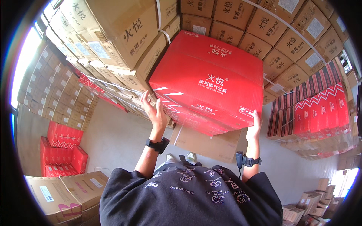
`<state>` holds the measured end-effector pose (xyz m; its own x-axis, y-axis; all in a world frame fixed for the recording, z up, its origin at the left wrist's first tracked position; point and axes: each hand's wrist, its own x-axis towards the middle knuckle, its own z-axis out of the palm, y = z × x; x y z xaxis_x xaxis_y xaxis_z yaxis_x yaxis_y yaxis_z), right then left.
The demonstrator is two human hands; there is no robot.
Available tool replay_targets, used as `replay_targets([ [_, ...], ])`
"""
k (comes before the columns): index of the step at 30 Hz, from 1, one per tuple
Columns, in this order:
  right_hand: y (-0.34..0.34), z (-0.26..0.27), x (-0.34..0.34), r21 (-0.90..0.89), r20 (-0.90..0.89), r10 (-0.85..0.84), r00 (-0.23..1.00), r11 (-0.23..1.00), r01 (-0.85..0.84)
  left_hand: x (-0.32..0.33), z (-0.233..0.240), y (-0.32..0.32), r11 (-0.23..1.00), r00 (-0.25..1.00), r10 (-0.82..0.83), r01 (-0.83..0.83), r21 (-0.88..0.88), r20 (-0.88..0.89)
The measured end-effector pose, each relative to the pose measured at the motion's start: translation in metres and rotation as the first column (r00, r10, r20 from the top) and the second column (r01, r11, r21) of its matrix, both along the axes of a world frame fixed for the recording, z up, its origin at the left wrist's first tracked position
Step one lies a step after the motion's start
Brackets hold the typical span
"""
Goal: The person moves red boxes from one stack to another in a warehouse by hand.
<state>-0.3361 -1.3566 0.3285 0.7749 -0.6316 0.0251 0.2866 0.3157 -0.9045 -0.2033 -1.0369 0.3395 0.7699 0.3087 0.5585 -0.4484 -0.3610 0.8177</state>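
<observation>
A large red gas-stove carton (226,65) with white print sits on top of a column of similar red cartons (198,120) in front of me. My left hand (157,115) is raised by the near left corner of the stack, its fingers spread; whether it touches the cardboard is unclear. At the near right corner, my right hand (254,128) lies against the side of the top carton with its thumb up along the edge. The other fingers of that hand are hidden behind the carton. Each wrist wears a black strapped device.
Strapped brown cartons (138,31) tower close on the left, and a wall of brown cartons (263,24) stands behind. A flat brown cardboard piece (205,144) is low by my feet. More red cartons (322,110) are stacked right, others (63,149) left. Large brown boxes (84,186) stand lower left.
</observation>
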Motion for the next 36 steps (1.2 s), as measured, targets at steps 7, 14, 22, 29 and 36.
replay_targets([
  [7, 0.003, -0.003, 0.002, -0.059, -0.013, 0.017, 1.0, 0.998, -0.018, 0.03, -0.001, -0.004, 0.897, 0.977, -0.058, -0.038, -0.44, -0.203],
  [14, -0.041, -0.025, -0.002, 0.191, 0.045, 0.082, 0.996, 0.978, -0.089, 0.004, -0.004, -0.012, 0.644, 0.96, -0.267, 0.112, -0.756, -0.085],
  [22, -0.125, 0.009, -0.01, 0.401, -0.029, 0.446, 0.895, 0.825, -0.398, -0.033, 0.01, -0.001, 0.5, 0.234, -0.863, 0.282, -0.819, -0.447],
  [29, -0.124, 0.008, -0.007, 0.38, -0.07, 0.475, 0.877, 0.825, -0.417, -0.033, 0.025, -0.008, 0.252, 0.053, -0.967, 0.29, -0.923, -0.248],
  [36, -0.052, -0.013, -0.17, 0.235, -0.038, 0.149, 0.988, 0.963, -0.136, -0.064, 0.005, 0.034, 0.172, 0.039, -0.98, 0.661, -0.73, -0.196],
])
